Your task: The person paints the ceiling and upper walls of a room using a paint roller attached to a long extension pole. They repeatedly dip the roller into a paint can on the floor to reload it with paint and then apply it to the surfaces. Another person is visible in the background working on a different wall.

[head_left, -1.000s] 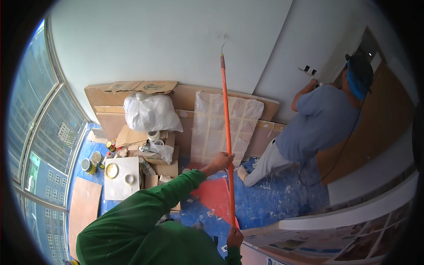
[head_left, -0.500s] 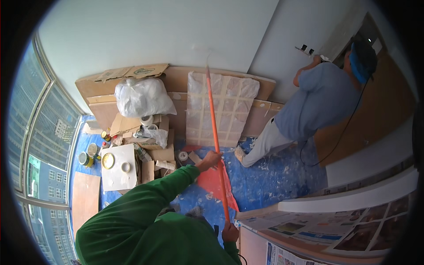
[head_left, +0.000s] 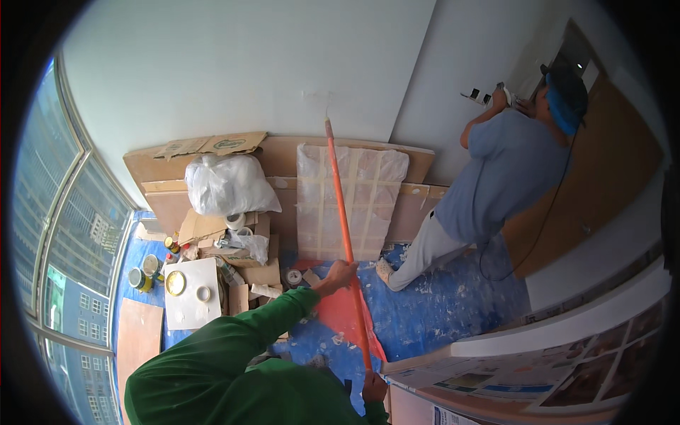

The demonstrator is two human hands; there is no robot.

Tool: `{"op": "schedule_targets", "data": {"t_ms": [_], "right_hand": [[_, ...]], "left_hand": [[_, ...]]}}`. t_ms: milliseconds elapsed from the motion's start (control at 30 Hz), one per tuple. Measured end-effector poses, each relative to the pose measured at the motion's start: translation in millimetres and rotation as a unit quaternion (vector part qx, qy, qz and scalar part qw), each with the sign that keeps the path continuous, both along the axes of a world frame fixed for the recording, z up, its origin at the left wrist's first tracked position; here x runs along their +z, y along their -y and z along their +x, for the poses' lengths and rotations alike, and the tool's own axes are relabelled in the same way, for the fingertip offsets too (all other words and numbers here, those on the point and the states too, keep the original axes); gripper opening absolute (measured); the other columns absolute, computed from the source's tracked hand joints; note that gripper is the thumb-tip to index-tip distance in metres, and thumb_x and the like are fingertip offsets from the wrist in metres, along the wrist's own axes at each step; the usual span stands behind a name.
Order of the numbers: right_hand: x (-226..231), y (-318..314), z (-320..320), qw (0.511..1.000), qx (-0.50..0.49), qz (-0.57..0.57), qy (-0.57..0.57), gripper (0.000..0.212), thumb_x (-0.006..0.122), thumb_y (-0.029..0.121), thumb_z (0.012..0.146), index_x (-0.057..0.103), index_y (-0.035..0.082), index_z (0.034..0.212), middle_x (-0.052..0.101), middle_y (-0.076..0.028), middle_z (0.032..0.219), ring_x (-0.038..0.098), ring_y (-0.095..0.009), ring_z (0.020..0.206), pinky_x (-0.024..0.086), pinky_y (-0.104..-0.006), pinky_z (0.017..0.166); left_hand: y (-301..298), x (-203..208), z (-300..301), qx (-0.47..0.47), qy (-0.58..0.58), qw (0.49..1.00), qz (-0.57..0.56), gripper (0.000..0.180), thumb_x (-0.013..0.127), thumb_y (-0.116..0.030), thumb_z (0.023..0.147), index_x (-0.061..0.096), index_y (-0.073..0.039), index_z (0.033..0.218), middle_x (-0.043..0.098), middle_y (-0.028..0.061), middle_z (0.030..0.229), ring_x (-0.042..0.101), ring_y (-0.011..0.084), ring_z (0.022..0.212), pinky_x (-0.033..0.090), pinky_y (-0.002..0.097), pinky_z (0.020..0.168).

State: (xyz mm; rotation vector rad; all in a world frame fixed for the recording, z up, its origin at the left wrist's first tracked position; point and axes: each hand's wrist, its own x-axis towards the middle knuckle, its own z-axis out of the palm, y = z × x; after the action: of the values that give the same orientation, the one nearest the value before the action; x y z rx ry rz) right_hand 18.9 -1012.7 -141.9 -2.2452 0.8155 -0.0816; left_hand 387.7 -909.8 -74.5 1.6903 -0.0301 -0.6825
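Pole (head_left: 343, 212), slim and orange, is gripped by the curled left hand (head_left: 340, 275) along its lower half and by the wrapped right hand (head_left: 374, 387) near its bottom; its upper end is extended toward the pale wall (head_left: 234, 67).
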Motion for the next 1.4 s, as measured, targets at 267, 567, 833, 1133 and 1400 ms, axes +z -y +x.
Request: {"op": "schedule_targets", "data": {"t_ms": [267, 567, 833, 1133, 1400], "right_hand": [[12, 6, 58, 0.992, 0.030, 0.069, 0.101, 0.047, 0.044, 0.040, 0.094, 0.060, 0.002, 0.073, 0.059, -0.022, 0.066, 0.059, -0.042, 0.065, 0.041, -0.0493, 0.056], [73, -4, 126, 0.982, 0.015, 0.093, 0.166, 0.039, 0.051, 0.032, 0.092, 0.060, 0.000, 0.072, 0.059, -0.021, 0.066, 0.059, -0.038, 0.064, 0.044, -0.0450, 0.057], [47, 22, 72, 0.997, 0.016, 0.038, 0.063, 0.045, 0.047, 0.037, 0.093, 0.062, 0.001, 0.072, 0.060, -0.023, 0.069, 0.059, -0.041, 0.067, 0.044, -0.0471, 0.059], [7, 30, 9, 0.999, -0.007, -0.002, -0.054, 0.052, 0.046, 0.044, 0.092, 0.063, 0.000, 0.071, 0.060, -0.022, 0.065, 0.060, -0.040, 0.066, 0.044, -0.0475, 0.061], [1, 37, -25, 0.996, 0.007, 0.000, -0.094, 0.054, 0.043, 0.048, 0.093, 0.062, 0.002, 0.072, 0.061, -0.024, 0.071, 0.059, -0.044, 0.072, 0.044, -0.0531, 0.063]], "left_hand": [[5, 99, 34, 0.021, 0.096, 0.995, -0.031, 0.044, 0.047, -0.031, 0.093, 0.058, 0.011, 0.086, 0.066, 0.0195, 0.067, 0.066, 0.0251, 0.055, 0.052, 0.0318, 0.044], [5, 172, 73, 0.035, 0.153, 0.983, -0.096, 0.044, 0.048, -0.035, 0.094, 0.054, 0.008, 0.091, 0.065, 0.0158, 0.068, 0.067, 0.0248, 0.057, 0.051, 0.0301, 0.045], [32, 81, 47, 0.019, 0.107, 0.992, -0.066, 0.042, 0.047, -0.033, 0.093, 0.055, 0.008, 0.087, 0.065, 0.0173, 0.066, 0.066, 0.0250, 0.055, 0.051, 0.0322, 0.043], [43, -19, 3, 0.022, -0.014, 1.000, -0.006, 0.049, 0.048, -0.035, 0.091, 0.058, 0.012, 0.083, 0.063, 0.0184, 0.068, 0.065, 0.0276, 0.056, 0.056, 0.0358, 0.045], [40, -64, -16, 0.011, -0.081, 0.997, -0.009, 0.048, 0.051, -0.037, 0.090, 0.060, 0.010, 0.086, 0.063, 0.0164, 0.072, 0.066, 0.0279, 0.061, 0.057, 0.0372, 0.048]]}}
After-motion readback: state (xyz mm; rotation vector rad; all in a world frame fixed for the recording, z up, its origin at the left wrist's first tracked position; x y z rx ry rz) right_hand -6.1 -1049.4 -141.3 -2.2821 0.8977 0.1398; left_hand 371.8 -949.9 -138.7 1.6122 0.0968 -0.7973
